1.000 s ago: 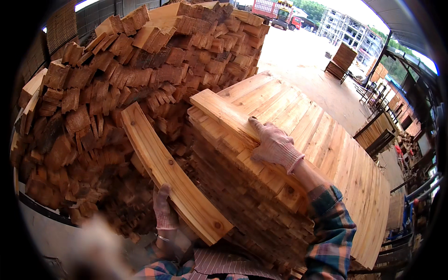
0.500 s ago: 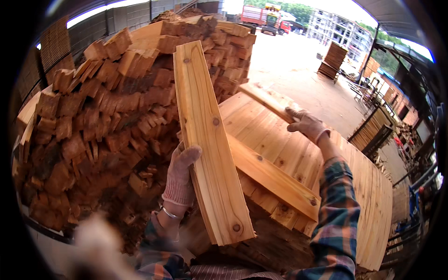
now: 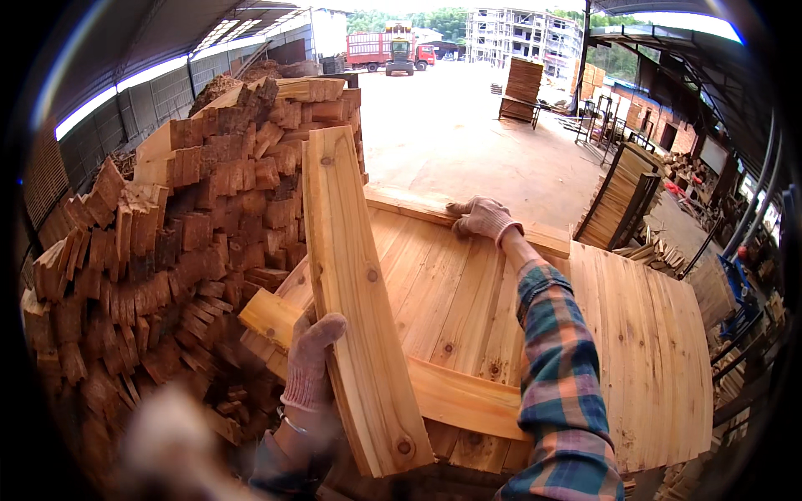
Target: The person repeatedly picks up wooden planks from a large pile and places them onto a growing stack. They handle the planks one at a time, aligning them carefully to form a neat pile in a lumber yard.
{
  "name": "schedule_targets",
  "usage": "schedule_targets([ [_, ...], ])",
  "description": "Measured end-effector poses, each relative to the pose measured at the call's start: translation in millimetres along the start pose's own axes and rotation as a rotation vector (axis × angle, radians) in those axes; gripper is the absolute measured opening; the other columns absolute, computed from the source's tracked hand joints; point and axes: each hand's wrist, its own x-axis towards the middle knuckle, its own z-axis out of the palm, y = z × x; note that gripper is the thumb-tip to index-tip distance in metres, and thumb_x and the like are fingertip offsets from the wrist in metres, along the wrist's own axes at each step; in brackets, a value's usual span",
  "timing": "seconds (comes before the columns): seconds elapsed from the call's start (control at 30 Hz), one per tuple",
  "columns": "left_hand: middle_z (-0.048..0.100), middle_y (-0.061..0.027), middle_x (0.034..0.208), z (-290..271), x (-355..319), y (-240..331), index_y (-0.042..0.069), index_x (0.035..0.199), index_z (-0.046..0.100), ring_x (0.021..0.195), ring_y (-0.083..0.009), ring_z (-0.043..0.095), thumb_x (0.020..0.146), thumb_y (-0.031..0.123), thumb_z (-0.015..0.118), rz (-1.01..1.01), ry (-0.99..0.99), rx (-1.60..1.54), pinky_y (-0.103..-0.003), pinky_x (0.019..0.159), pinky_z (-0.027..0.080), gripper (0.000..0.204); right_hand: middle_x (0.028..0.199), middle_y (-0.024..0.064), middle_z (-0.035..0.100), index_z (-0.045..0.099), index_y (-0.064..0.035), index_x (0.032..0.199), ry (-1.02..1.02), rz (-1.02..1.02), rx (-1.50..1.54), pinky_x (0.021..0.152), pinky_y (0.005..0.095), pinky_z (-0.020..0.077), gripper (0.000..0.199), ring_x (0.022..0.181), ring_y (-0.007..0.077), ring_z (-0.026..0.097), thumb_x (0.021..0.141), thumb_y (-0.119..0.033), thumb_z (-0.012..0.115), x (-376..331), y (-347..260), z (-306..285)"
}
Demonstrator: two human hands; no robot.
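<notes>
My left hand (image 3: 311, 363), in a pale knit glove, grips a knotty wooden board (image 3: 361, 309) by its left edge and holds it tilted up. A second layer shows along that edge, so I cannot tell whether it is one board or two. At the far end of a broad layer of pale planks (image 3: 451, 284), my gloved right hand (image 3: 486, 219) is closed over a narrow plank (image 3: 409, 205) lying crosswise. Another crosswise plank (image 3: 468, 399) rests on the near end, partly hidden behind the held board and my right sleeve.
A tall heap of rough, bark-edged wood pieces (image 3: 184, 225) rises on the left. To the right stand a leaning rack of slats (image 3: 616, 196) and a stacked wood pile (image 3: 521, 88). A red truck (image 3: 368, 50) is parked far off. Something pale and blurred crosses the lower left.
My right hand has brought the narrow plank from a slant down to lie across the far end of the planks. The held board stays in my left hand. The view has shifted.
</notes>
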Motion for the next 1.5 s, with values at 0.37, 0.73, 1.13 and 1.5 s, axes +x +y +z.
schedule_targets([
  [0.37, 0.061, -0.015, 0.09, 50.0, -22.7, 18.4, -0.005, 0.117, 0.05, 0.073, -0.0245, 0.065, 0.081, 0.038, 0.064, -0.119, -0.09, -0.069, -0.037, 0.063, 0.059, 0.058, 0.113, 0.0115, 0.067, 0.062, -0.0305, 0.125, 0.058, -0.06, -0.074, 0.092, 0.0389, 0.0479, 0.056, 0.108, 0.0302, 0.061, 0.07, -0.032, 0.067, 21.7, 29.7, 12.8],
  [0.73, 0.064, -0.0118, 0.102, 59.5, -1.4, 15.1, -0.004, 0.118, 0.054, 0.085, -0.019, 0.065, 0.088, 0.029, 0.063, -0.087, -0.301, 0.08, -0.03, 0.074, 0.055, 0.045, 0.097, 0.0139, 0.066, 0.038, 0.0039, 0.138, -0.262, -0.214, 0.805, 0.057, 0.0293, 0.059, 0.072, 0.074, 0.0186, 0.067, 0.087, -0.039, 0.067, -163.4, -87.4, 5.3],
  [1.13, 0.068, -0.0119, 0.082, 84.5, 92.5, -41.3, -0.002, 0.094, 0.067, 0.075, -0.0194, 0.064, 0.086, 0.05, 0.065, -0.32, -0.342, 0.998, -0.034, 0.07, 0.052, 0.052, 0.091, 0.0038, 0.066, 0.061, -0.0047, 0.116, -0.075, 0.207, 0.935, 0.051, 0.0266, 0.0516, 0.034, 0.075, 0.0124, 0.064, 0.088, -0.023, 0.067, -176.6, 68.9, 17.6],
  [1.5, 0.069, -0.0069, 0.084, 26.1, 115.9, -5.3, -0.003, 0.1, 0.064, 0.068, -0.0141, 0.062, 0.089, 0.049, 0.061, -0.144, -0.485, 0.686, -0.029, 0.061, 0.053, 0.053, 0.093, 0.0092, 0.067, 0.059, 0.0067, 0.116, -0.08, 0.087, 1.229, 0.063, 0.0265, 0.0545, 0.033, 0.075, 0.0153, 0.063, 0.091, -0.014, 0.059, -164.6, -25.9, 37.6],
])
